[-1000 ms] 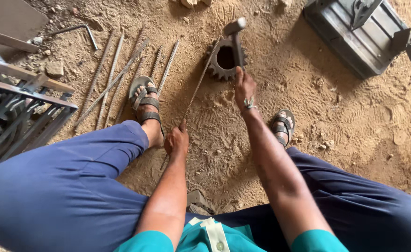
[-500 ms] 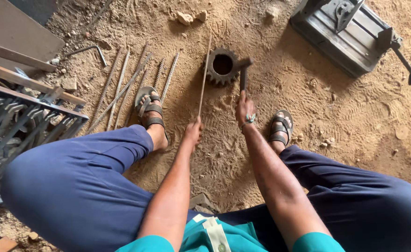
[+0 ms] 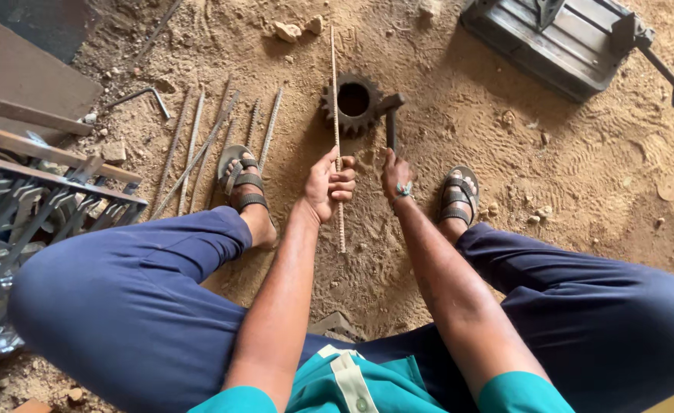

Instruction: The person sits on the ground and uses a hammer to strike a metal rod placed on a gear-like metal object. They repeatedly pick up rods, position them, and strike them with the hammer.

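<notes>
Left hand (image 3: 328, 186) grips my long ribbed steel rod (image 3: 335, 115) (laid across the rusty toothed gear wheel (image 3: 352, 101)); right hand (image 3: 395, 174) clasps the hammer's dark handle (image 3: 390, 126).

Navy trousers (image 3: 130, 306), teal shirt (image 3: 367, 382), rusty-brown rod (image 3: 335, 130)

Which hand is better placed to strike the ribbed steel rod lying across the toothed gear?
Right. The right hand already grips the hammer beside the toothed metal gear, while the left hand is occupied holding the thin ribbed steel rod.
</notes>
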